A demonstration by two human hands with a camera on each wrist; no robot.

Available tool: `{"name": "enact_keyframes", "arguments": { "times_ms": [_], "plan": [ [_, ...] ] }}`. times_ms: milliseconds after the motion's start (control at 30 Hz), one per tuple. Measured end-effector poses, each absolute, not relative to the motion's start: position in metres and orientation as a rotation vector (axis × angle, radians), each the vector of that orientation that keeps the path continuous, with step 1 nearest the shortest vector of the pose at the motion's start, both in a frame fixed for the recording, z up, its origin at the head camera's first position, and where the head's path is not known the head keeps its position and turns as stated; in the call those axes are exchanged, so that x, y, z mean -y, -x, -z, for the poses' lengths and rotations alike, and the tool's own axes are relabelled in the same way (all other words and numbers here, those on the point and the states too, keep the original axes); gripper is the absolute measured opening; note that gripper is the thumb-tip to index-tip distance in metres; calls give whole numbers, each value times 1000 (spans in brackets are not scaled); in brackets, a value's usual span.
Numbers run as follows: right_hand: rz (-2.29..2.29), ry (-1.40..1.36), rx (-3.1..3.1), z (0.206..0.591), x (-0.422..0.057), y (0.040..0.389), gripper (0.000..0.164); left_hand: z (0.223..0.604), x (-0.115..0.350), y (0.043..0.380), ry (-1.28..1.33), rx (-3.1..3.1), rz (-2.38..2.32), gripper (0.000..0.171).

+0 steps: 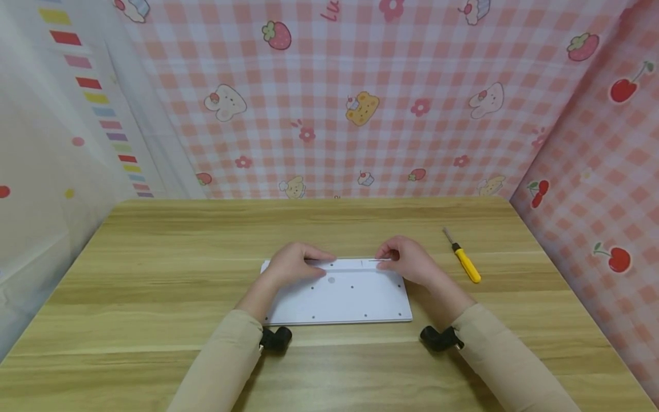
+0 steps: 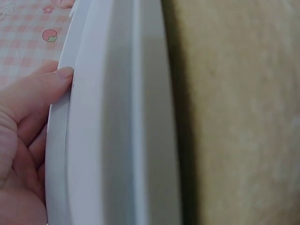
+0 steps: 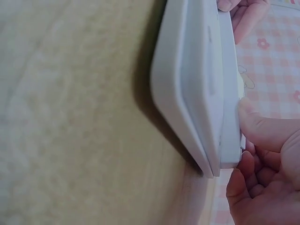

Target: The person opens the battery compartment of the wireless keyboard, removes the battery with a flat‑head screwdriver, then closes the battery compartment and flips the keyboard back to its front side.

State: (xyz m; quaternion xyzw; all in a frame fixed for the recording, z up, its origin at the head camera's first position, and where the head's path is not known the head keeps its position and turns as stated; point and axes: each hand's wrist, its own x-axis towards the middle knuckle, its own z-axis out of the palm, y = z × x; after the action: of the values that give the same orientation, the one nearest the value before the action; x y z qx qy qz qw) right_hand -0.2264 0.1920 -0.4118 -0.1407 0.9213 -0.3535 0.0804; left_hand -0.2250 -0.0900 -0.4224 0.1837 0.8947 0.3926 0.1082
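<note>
A white keyboard (image 1: 334, 303) lies face down on the table, its underside dotted with small dark screw holes. Along its far edge runs a raised strip (image 1: 352, 265). My left hand (image 1: 290, 264) grips that edge left of the middle, thumb on the strip and fingers behind it. At the far right corner my right hand (image 1: 410, 262) pinches the strip between thumb and curled fingers. In the right wrist view, a thin white piece (image 3: 243, 142) shows at the strip's edge beside the right thumb.
To the right of the keyboard lies a screwdriver (image 1: 465, 263) with a yellow handle. The wood-grain table (image 1: 154, 274) meets a pink checked cloth (image 1: 329, 143) at the back, with more cloth on both sides.
</note>
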Motion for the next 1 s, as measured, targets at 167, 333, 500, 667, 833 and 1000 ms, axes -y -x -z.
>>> {"name": "enact_keyframes", "arguments": {
  "times_ms": [167, 333, 500, 667, 833, 1000],
  "plan": [
    [1128, 452, -2738, 412, -193, 225, 8, 421, 90, 225, -520, -2631, -1152, 31],
    [1203, 519, -2681, 412, -198, 228, 8, 423, 90, 225, -541, -2647, -1139, 30],
    [1337, 497, -2580, 413, -212, 240, 10, 423, 90, 226, -568, -2658, -1134, 30],
    [1399, 337, -2571, 410, -228, 256, 18, 422, 89, 225, -576, -2664, -1131, 30],
    [1327, 176, -2624, 411, -239, 270, 23, 423, 90, 226, -587, -2667, -1128, 30],
    [1286, 115, -2670, 415, -244, 278, 23, 424, 91, 227, -585, -2671, -1125, 30]
  ]
}}
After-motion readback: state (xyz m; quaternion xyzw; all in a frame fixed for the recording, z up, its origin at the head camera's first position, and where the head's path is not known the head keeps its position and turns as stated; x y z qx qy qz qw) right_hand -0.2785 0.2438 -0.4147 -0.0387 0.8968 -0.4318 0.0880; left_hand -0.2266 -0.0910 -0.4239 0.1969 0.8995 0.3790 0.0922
